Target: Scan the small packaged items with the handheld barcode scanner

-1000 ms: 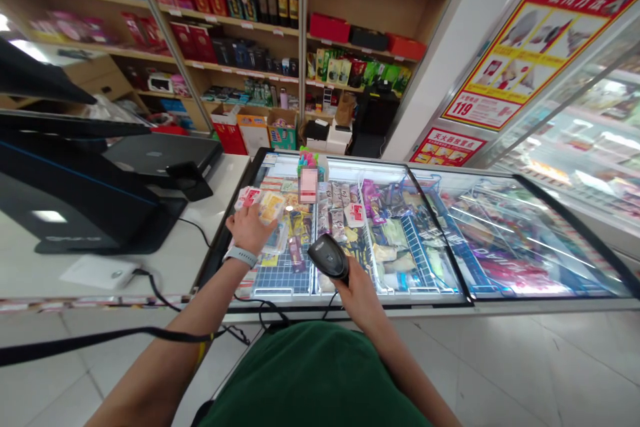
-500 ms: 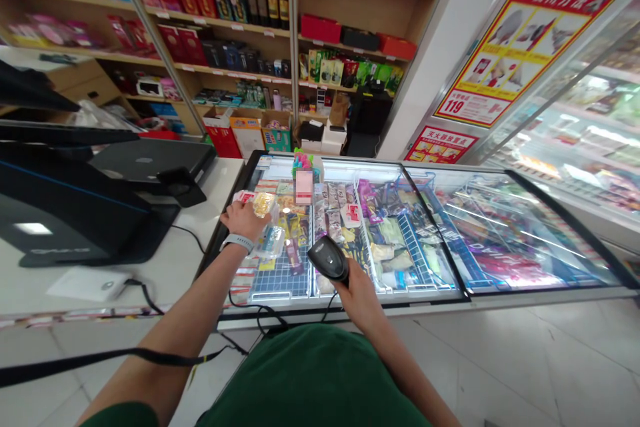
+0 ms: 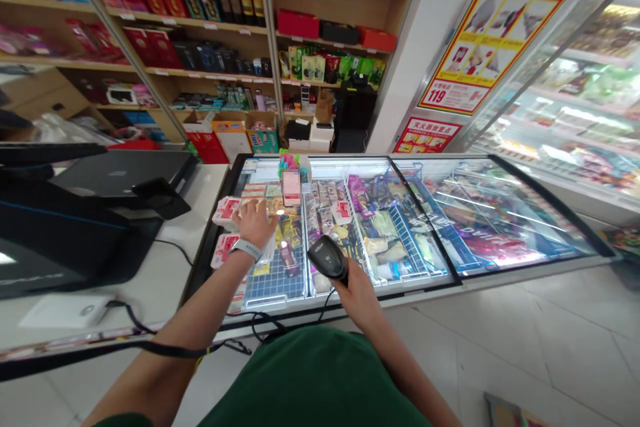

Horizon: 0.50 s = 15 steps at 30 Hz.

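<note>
My right hand (image 3: 356, 290) grips a black barcode scanner (image 3: 327, 257), its head pointing up and left over the freezer's glass top. My left hand (image 3: 254, 221), with a watch on the wrist, is over the left end of the glass with its fingers spread. Beside those fingers lies a clear pack with a red-and-white label (image 3: 227, 209). A second red-labelled pack (image 3: 224, 249) lies nearer, left of the wrist. Part of a clear plastic package (image 3: 269, 250) shows under the hand; the rest is hidden. Another red-labelled pack (image 3: 342, 211) lies farther right.
The chest freezer (image 3: 453, 282) holds bagged goods in wire baskets. A pink blurred card with a colourful ornament (image 3: 289, 161) stands at its back edge. Left is a counter with a black checkout terminal (image 3: 75, 227) and a white box (image 3: 65, 310). Cables (image 3: 263, 327) hang in front.
My left hand has shifted over the clear packages, and the yellow contents seen by it before are out of sight. The view has turned slightly right. The scanner stays in my right hand.
</note>
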Motion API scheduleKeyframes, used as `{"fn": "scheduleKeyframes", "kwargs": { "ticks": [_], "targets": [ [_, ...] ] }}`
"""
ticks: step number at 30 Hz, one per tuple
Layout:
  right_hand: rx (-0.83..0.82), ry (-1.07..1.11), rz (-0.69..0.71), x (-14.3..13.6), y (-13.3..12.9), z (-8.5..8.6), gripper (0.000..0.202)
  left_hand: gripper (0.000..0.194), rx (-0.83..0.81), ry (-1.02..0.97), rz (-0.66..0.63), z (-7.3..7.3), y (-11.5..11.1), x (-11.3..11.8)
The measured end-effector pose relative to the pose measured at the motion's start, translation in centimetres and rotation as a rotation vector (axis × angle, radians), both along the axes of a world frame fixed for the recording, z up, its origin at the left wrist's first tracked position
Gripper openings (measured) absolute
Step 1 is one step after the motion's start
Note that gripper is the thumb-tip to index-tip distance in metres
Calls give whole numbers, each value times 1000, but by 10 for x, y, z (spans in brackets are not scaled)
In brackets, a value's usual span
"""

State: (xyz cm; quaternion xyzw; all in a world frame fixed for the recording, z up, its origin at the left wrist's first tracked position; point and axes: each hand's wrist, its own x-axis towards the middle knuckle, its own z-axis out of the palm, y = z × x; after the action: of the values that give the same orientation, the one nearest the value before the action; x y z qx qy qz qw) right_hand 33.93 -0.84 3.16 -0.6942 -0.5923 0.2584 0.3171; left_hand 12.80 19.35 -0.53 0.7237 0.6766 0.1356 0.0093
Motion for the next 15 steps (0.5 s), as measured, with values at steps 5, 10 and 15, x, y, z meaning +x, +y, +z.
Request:
{"fn": "scheduleKeyframes", "kwargs": {
  "ticks": [5, 10, 15],
  "targets": [
    [12, -7, -122, 17, -12, -7, 16, 57, -97, -40, -169, -6, -5, 63],
    [-4, 11, -311, 37, -32, -17, 15, 73, -249, -82, -246, -23, -6, 133],
    [0, 46, -439, 47, -49, -22, 14, 87, -396, -102, -128, -42, 4, 197]
  ]
}}
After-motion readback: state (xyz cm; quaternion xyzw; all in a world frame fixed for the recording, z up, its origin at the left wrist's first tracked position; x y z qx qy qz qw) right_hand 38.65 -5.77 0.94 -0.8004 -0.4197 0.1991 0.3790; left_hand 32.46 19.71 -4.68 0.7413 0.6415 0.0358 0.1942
